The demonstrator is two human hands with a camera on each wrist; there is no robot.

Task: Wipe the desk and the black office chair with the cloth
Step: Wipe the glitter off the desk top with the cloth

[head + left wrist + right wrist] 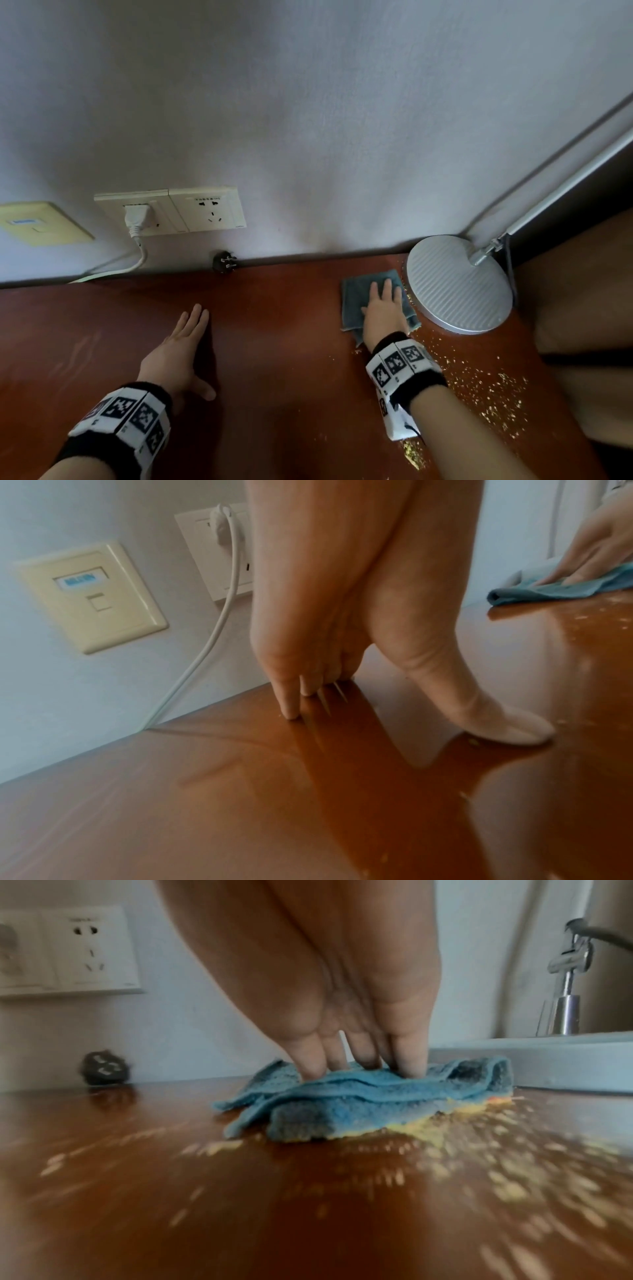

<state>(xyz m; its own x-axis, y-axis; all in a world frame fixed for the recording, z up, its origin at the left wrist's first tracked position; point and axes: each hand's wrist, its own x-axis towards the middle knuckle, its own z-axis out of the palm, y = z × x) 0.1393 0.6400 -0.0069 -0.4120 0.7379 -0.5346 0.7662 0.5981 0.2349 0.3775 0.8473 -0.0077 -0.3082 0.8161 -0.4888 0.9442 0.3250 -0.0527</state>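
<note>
Wiping the reddish-brown wooden tabletop (274,342), back right corner.
Your right hand (385,310) presses the folded blue cloth (356,301) with flat fingers (407,1056); left hand (178,349) rests open, empty. Next, sweep the yellow crumbs (493,394).

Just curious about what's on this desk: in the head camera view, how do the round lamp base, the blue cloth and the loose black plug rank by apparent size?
Largest to smallest as they look:
1. lamp base
2. cloth, partly covered by the right hand
3. black plug, smallest by far
</note>
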